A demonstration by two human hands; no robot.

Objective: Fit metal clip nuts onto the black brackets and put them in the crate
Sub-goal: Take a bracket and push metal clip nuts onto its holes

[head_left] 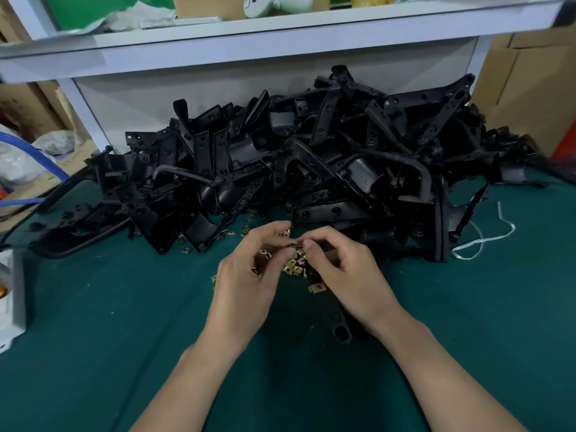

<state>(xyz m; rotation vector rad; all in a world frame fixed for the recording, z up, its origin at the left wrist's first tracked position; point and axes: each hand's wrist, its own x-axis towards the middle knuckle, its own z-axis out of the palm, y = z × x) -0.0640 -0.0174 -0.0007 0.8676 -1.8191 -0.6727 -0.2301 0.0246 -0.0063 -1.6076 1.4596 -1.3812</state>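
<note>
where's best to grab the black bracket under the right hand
Pinch the bracket by its rounded end, from the near side: that end sticks out toward the person, while the right hand and clip nuts crowd its far end.

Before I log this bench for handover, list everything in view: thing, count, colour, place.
brackets: a big pile, uncounted, black, back of the mat
held bracket: one, black, under the right hand
loose clip nuts: many, brass-coloured, on the mat around the held bracket
held clip nut: one, brass-coloured, pinched by the left hand
mat: one, dark green, covering the bench
string: one, white, right of the pile
hose: one, blue, far left
shelf: one, white, above the pile
cardboard box: at least one, brown, far right
left hand: one, pinches the held clip nut
right hand: one, grips the held bracket
</note>
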